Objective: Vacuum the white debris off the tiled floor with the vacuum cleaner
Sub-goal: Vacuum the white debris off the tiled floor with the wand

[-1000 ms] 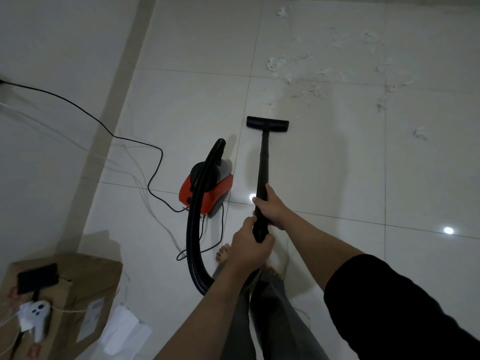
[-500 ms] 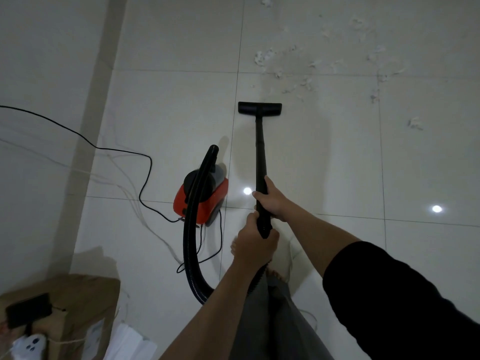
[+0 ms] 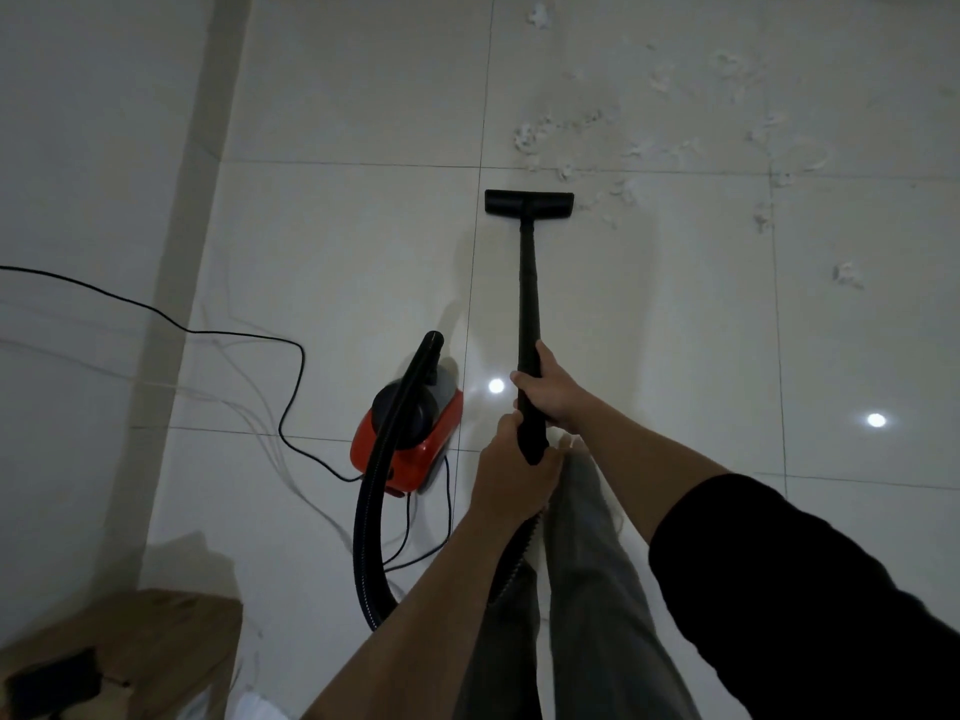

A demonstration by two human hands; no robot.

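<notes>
Both hands wrap the wand (image 3: 529,314), left hand (image 3: 511,478) low, right hand (image 3: 550,392) above, nozzle (image 3: 529,205) flat on the tiled floor (image 3: 343,262) just short of the white debris (image 3: 597,148), so I push slow, straight, overlapping.

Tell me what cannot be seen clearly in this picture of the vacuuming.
- Debris: the patch runs past the top edge of the head view, so its extent is unknown.
- Hose: its join to the wand hides behind the left hand.
- Cord: cut by the left edge.
- Box: cut off at the bottom corner; the dark item on it is too dim.
</notes>
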